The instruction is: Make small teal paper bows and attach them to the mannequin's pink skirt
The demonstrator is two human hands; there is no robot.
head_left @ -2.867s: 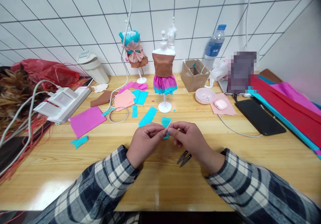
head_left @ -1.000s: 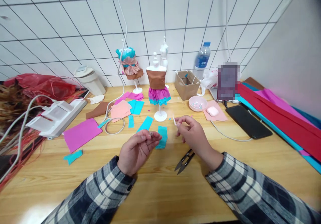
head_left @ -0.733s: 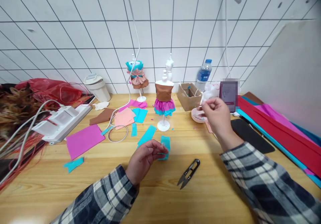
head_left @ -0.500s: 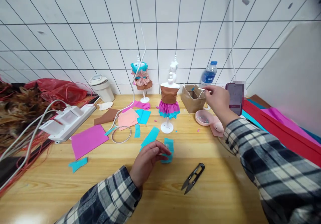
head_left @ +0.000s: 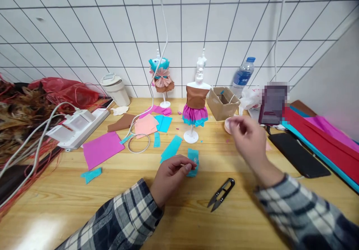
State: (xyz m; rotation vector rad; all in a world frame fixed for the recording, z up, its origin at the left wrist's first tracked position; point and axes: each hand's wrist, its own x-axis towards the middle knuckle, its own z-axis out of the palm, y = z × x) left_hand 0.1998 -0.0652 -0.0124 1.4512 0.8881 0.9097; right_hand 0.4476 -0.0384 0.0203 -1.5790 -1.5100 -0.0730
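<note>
My left hand (head_left: 174, 174) hovers low over the front of the table, thumb and fingertips pressed together in a pinch. Whatever it holds is too small to make out. Just beyond its fingertips lies a turquoise piece of crepe-like material (head_left: 193, 161). My right hand (head_left: 248, 139) is raised at the right, slightly blurred, its fingers curled into a pinch whose contents I cannot make out. Behind the hands a small white dress form (head_left: 198, 96) wears a brown top and a magenta skirt with turquoise trim. Black thread snips (head_left: 221, 194) lie on the table between my forearms.
A second dressed form (head_left: 162, 76) stands at the back. A cardboard box (head_left: 223, 108), water bottle (head_left: 243, 76) and phone (head_left: 274, 104) are at back right. Coloured pieces, a magenta sheet (head_left: 103, 149) among them, and a power strip (head_left: 78, 128) lie left. A black flat device (head_left: 300, 154) lies right.
My right hand has come back from the cardboard box toward me; the white thing it pinched no longer shows. My left fingertips have closed together. The view has shifted somewhat.
</note>
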